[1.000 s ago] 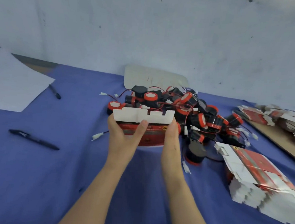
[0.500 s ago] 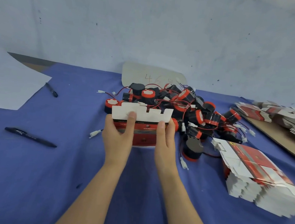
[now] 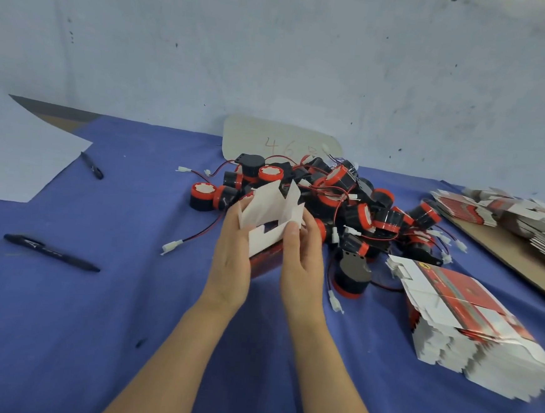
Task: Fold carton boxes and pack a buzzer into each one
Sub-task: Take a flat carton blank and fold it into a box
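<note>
Head view: both hands hold one carton box [image 3: 267, 228] above the blue table [image 3: 60, 320], just near the pile of buzzers [image 3: 340, 198]. The left hand [image 3: 231, 261] grips the box's left side. The right hand [image 3: 302, 267] grips its right side, with the thumb on a white flap. The box's white flaps stand open and point up and away, and its red body sits between the palms. A stack of flat cartons [image 3: 470, 323] lies at the near right. Two pens [image 3: 52, 252] lie on the left.
</note>
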Available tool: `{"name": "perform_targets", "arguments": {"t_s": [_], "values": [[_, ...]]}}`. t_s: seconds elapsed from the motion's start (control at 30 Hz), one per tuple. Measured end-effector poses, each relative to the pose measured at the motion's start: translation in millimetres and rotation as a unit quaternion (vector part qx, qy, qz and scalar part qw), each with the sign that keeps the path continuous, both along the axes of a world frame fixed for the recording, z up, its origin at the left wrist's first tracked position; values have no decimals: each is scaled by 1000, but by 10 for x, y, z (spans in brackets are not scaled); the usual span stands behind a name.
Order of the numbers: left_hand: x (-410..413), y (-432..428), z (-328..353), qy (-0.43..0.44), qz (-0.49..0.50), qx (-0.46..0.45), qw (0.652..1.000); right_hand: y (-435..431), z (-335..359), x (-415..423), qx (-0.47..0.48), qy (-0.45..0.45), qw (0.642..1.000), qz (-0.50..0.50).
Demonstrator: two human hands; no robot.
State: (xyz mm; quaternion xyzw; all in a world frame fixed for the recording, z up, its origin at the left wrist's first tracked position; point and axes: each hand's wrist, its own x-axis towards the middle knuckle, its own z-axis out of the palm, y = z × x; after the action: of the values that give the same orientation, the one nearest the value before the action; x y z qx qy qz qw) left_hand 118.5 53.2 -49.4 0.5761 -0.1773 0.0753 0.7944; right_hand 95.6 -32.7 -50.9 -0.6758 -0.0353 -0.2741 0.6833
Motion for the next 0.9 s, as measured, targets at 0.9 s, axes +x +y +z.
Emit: {"name": "perform_targets", "arguments": {"t_s": [0.9], "values": [[-58, -81, -122, -176, 214, 156, 948, -132, 60, -24, -37, -6, 996, -78]]}}
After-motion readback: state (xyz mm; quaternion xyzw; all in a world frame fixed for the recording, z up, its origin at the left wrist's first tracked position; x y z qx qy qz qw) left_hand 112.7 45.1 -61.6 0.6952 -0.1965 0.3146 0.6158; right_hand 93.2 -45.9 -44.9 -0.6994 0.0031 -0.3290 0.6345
